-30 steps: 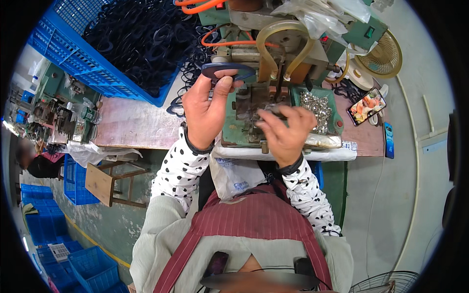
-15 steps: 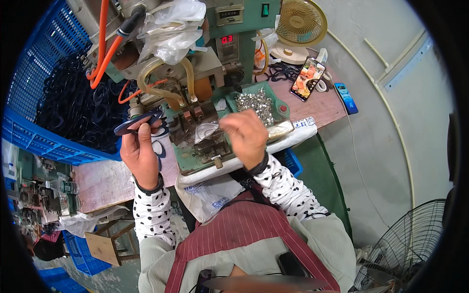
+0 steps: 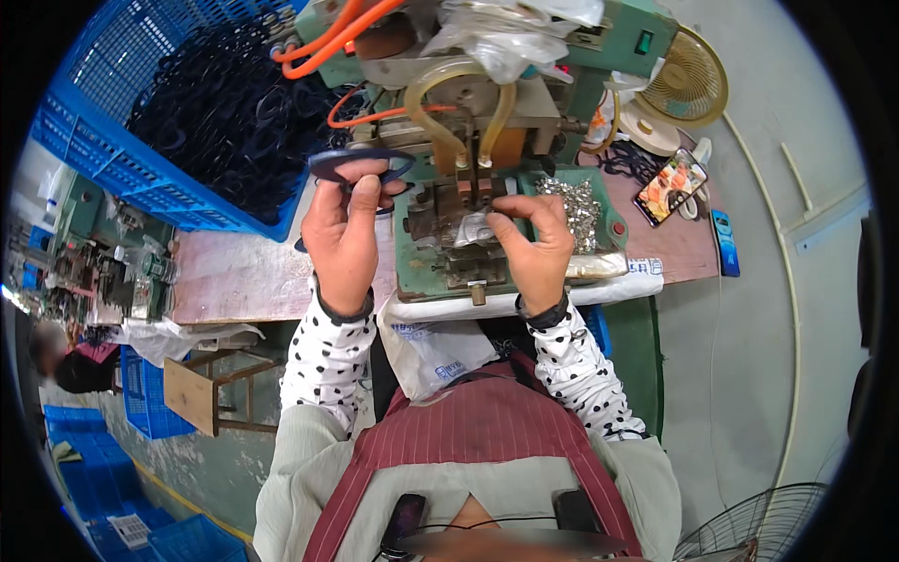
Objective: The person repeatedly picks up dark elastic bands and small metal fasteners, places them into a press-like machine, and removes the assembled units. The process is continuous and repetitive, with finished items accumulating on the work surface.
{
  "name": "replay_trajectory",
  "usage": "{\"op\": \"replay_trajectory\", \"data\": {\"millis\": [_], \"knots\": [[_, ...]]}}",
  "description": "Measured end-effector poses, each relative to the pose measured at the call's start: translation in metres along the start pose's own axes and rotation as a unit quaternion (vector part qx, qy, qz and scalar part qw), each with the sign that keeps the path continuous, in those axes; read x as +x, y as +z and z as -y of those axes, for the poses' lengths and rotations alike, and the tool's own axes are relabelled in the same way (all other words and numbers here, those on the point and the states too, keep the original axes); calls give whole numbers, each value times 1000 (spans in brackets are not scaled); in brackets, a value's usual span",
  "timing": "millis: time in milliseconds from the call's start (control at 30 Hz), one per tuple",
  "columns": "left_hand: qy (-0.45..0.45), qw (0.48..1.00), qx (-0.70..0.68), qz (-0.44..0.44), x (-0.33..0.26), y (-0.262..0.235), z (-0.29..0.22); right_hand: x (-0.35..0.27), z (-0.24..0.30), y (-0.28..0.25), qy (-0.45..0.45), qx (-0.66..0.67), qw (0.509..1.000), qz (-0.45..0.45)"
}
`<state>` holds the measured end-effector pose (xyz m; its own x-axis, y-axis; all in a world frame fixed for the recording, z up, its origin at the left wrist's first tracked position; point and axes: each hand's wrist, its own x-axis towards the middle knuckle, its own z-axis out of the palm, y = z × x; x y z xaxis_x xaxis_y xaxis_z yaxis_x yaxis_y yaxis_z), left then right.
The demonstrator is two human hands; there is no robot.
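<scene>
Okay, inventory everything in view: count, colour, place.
Metal machine: one, green-and-grey, centre
Small shiny pieces: many, silver, right of centre
Flat oval loop: one, navy, centre-left
Large plastic crate: one, blue, upper left
Flat loops: many, navy, in crate
Worktable: one, pinkish, beneath machine
Lit smartphone: one, black, table's right
Round fan: one, tan, upper right
Wire-caged fan: one, black, lower right
Wooden stool: one, brown, floor left
Floor crates: several, blue, lower left
Crumpled plastic: one bundle, clear, atop machine
Left hand: one, black-cuffed, holding oval loop
Right hand: one, black-cuffed, at machine

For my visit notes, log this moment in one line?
left hand: holds dark ring; right hand: at machine; metal bits: in tray
</scene>
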<state>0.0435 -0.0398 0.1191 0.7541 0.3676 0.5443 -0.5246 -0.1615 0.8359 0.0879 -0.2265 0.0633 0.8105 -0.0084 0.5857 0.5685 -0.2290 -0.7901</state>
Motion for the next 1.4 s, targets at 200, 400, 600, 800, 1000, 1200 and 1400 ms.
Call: {"op": "replay_trajectory", "data": {"millis": [200, 400, 600, 800, 1000, 1200, 1400], "knots": [[9, 999, 33, 2, 1, 0, -2, -2, 1, 20, 9, 9, 1000, -20], [109, 987, 109, 34, -5, -1, 5, -7, -4, 35, 97, 226, 968, -49], [394, 850, 178, 300, -58, 21, 21, 5, -27, 9, 63, 72, 995, 1], [348, 857, 153, 348, -55, 30, 40, 22, -99, -71, 9, -249, 962, -113], [348, 865, 132, 337, -52, 29, 39, 3, -127, -116, 158, -160, 972, 65], [351, 870, 124, 323, -56, 32, 41, -11, -121, -107, 41, -455, 878, 142], [398, 819, 256, 324, -63, 11, 41, 5, -142, -83, 69, -210, 975, -12]]}}
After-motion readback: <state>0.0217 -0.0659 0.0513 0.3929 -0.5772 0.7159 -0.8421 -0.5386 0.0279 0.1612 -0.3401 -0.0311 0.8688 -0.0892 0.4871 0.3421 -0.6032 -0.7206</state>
